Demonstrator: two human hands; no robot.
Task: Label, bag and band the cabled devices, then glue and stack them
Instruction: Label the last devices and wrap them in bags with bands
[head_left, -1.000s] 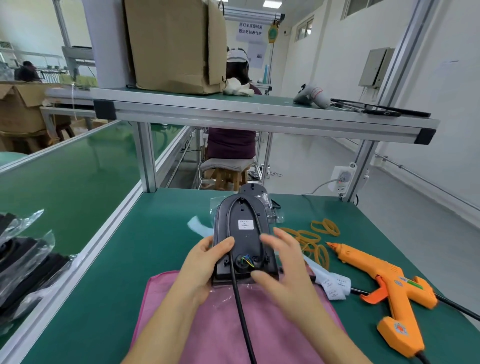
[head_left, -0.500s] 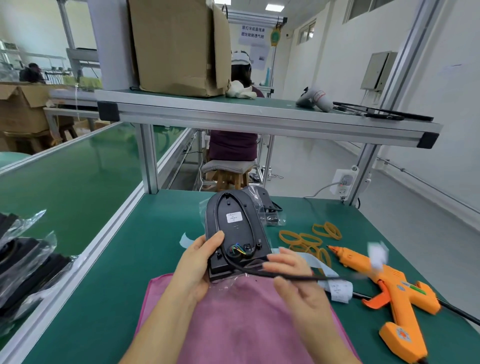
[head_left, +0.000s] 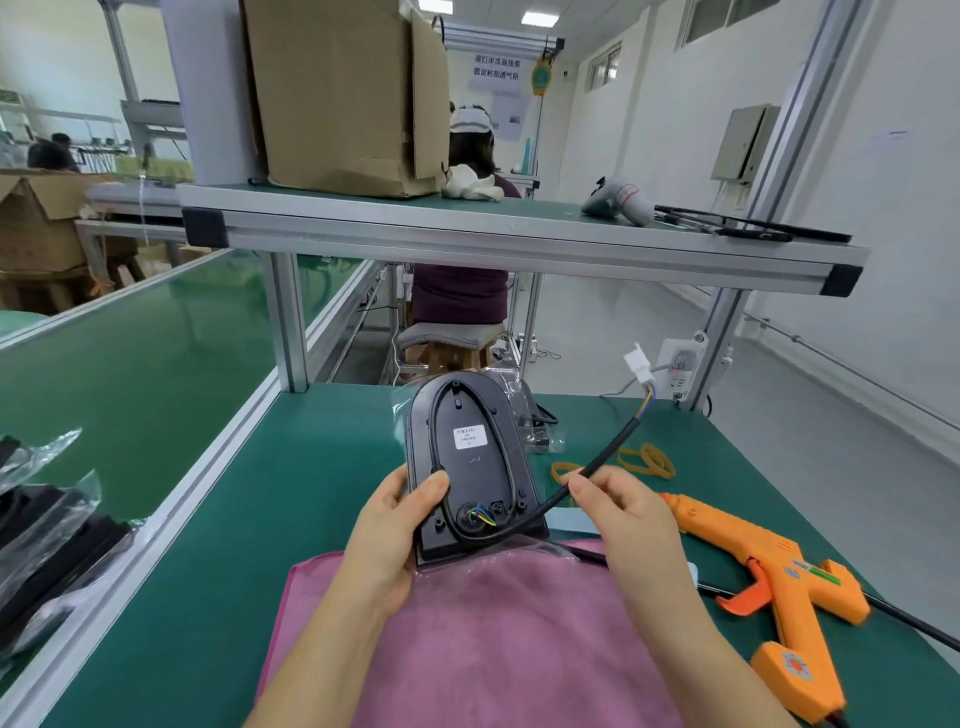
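**Two hands hold a black cabled device above a pink cloth**

Nearest the viewer, a pink cloth (head_left: 493, 639) lies on a green worktable (head_left: 208, 571). Above its far edge the left hand (head_left: 387, 535) grips a black device (head_left: 470, 467), tilted up with its back showing; the thumb presses on the back and the fingers curl behind its left edge. A white label (head_left: 470, 436) sits on the back. Crumpled clear plastic (head_left: 447, 564) shows at the device's lower edge; whether the device sits inside it cannot be told. The right hand (head_left: 623, 514) pinches the black cable (head_left: 602, 465) between thumb and forefinger; the cable rises up and right to a white connector (head_left: 640, 364) held in the air.

To the right an orange glue gun (head_left: 774, 577) lies on the table; yellow rubber bands (head_left: 644, 460) lie beyond it. At the left edge, clear bags (head_left: 47, 535) hold dark items. Just behind the held device rests another bagged device (head_left: 530, 421), partly hidden by it.

Farther off, a raised shelf (head_left: 467, 234) carries a cardboard box (head_left: 343, 93), its contents unseen, and a grey tool (head_left: 618, 200); under the shelf a person (head_left: 460, 291) sits on a stool, facing away.
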